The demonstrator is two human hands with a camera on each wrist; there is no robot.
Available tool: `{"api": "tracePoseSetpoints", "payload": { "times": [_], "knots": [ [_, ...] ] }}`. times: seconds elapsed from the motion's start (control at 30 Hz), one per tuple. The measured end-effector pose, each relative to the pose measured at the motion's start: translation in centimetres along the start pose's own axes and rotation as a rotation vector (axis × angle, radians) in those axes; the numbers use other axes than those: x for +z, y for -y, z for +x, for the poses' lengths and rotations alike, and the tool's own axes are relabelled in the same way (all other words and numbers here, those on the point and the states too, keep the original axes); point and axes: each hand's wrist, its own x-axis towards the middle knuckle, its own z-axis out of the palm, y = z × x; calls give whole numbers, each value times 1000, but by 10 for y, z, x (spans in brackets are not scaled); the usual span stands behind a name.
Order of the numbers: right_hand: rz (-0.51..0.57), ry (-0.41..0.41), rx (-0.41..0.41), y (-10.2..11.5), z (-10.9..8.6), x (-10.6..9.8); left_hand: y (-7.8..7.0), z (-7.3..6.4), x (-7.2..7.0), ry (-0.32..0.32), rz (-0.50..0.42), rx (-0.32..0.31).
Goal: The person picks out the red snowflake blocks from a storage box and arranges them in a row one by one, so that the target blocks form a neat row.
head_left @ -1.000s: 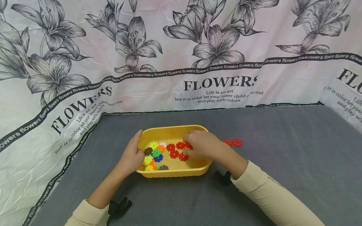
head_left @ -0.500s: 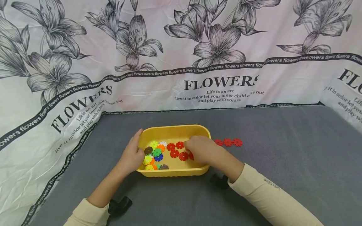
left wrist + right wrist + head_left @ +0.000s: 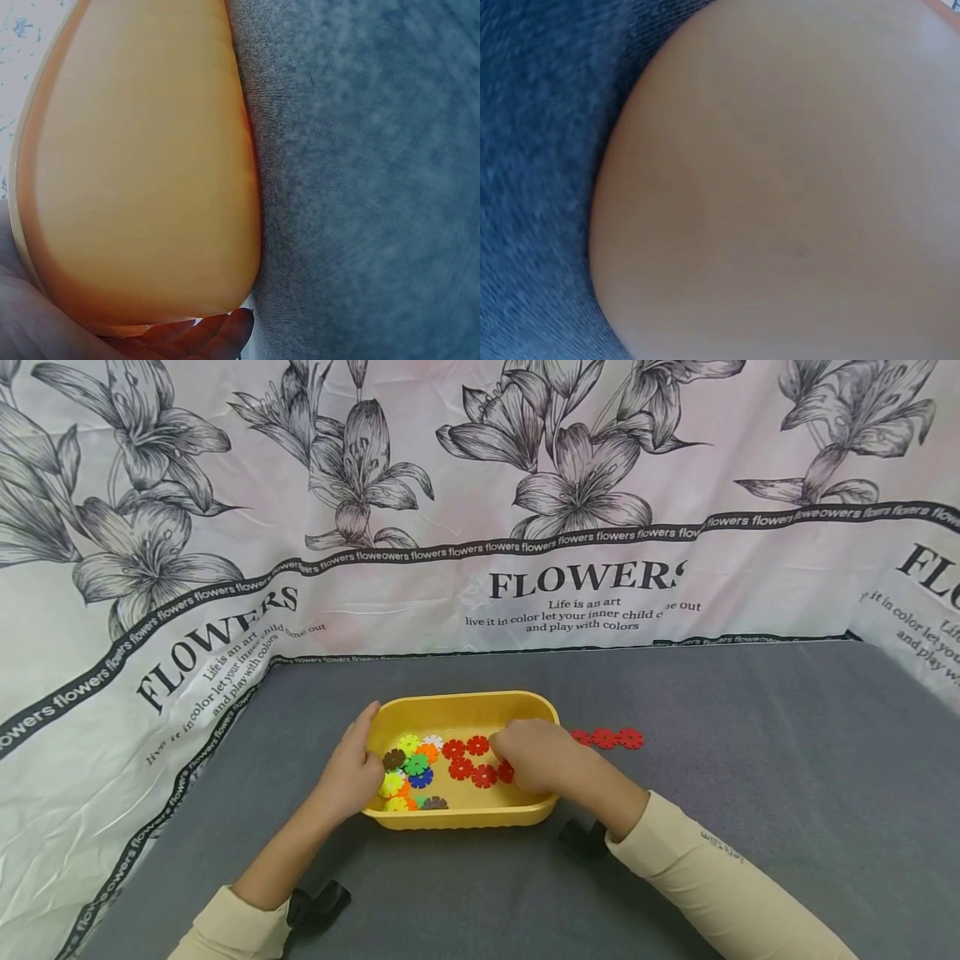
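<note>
A yellow plastic basket point(image 3: 465, 817) stands on the grey cloth. At its left end my left hand point(image 3: 351, 777) grips the rim, thumb over the inside. In the left wrist view, the fingers point(image 3: 225, 334) wrap the outer wall of the basket point(image 3: 150, 165). My right hand point(image 3: 534, 756) reaches down into the basket's right side, its fingertips hidden behind the hand. Close by them lies a red notched disc point(image 3: 506, 772); I cannot tell whether it is held. Several more red notched discs point(image 3: 461, 768) lie left of it. The right wrist view shows only the basket's wall point(image 3: 780, 187) and cloth.
Mixed yellow, green, orange, blue, brown and white notched discs point(image 3: 416, 765) fill the basket's left part. A short row of red discs point(image 3: 605, 738) lies on the grey cloth point(image 3: 750, 735) to the right, partly covered by my hand. A flower-printed sheet point(image 3: 577, 593) hangs behind.
My right hand has shifted slightly left and down inside the basket, uncovering more of the red row outside. The lower red discs beside it moved a little left. My left hand stays put.
</note>
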Motion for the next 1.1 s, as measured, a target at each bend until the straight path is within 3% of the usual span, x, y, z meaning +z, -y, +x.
{"api": "tracePoseSetpoints", "payload": {
  "times": [0.3, 0.53, 0.73, 0.97, 1.1],
  "knots": [
    [142, 59, -8, -3, -3, -10, -1, 0, 0, -8, 3, -3],
    [188, 52, -68, -11, -4, -19, -1, 0, 0, -6, 7, -8],
    [253, -8, -84, -21, -9, -26, -1, 1, 2, 4, -12, 10],
    [419, -142, -67, -34, -12, -25, 0, 0, 2, 3, -11, -4],
    [502, -161, -74, -39, -15, -28, -1, -1, -1, 0, -11, -2]
  ]
}}
